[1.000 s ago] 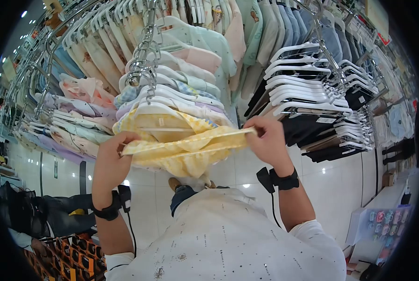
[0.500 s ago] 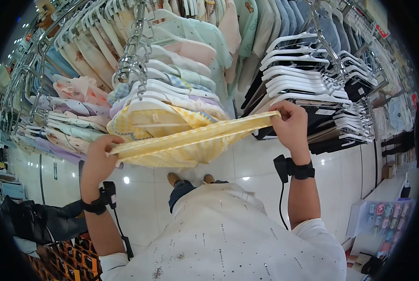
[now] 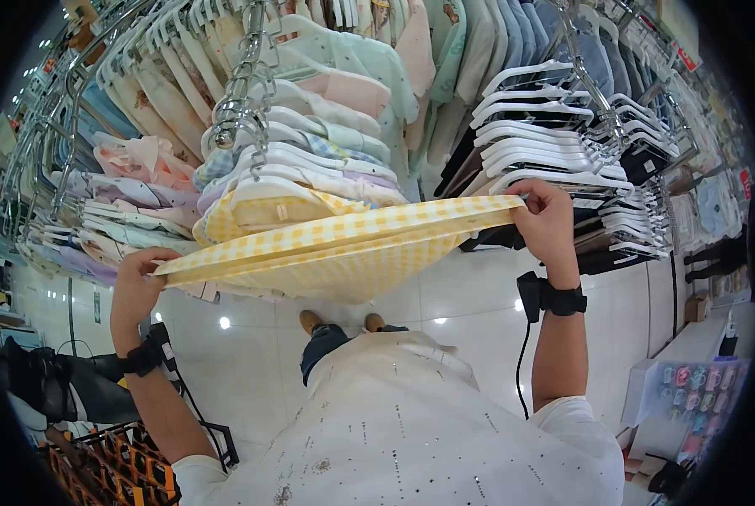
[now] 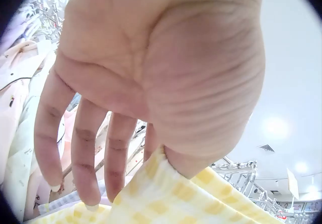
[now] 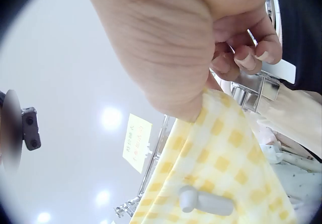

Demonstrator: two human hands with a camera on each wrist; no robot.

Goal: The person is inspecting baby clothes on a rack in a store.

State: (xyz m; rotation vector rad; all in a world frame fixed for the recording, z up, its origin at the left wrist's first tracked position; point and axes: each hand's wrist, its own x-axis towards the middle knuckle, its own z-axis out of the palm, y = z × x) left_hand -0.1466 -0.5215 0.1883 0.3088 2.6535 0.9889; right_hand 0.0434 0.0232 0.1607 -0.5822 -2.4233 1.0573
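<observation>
A yellow-and-white checked garment (image 3: 335,253) is stretched sideways between both hands, its two layered edges running almost straight. My left hand (image 3: 137,291) pinches its left end; in the left wrist view the thumb presses the checked cloth (image 4: 156,194) while the other fingers hang loose. The right end is pinched by my right hand (image 3: 546,221), thumb against the cloth (image 5: 221,148). A grey security tag (image 5: 206,202) sits on the fabric below that thumb. Behind the stretched edge, more yellow checked cloth with a label hangs on a white hanger (image 3: 280,190) at the rack's front.
A chrome rail (image 3: 247,93) carries several pastel tops on white hangers. To the right, dark trousers hang from white hangers (image 3: 533,156). Shiny floor tiles (image 3: 445,337) lie below, and a display of small items (image 3: 693,392) stands at lower right. Another person (image 3: 65,384) is at lower left.
Both hands have moved apart, the left to the left and down, the right to the right. Bunched and folded at first, the garment's edge is now drawn out wide and nearly taut.
</observation>
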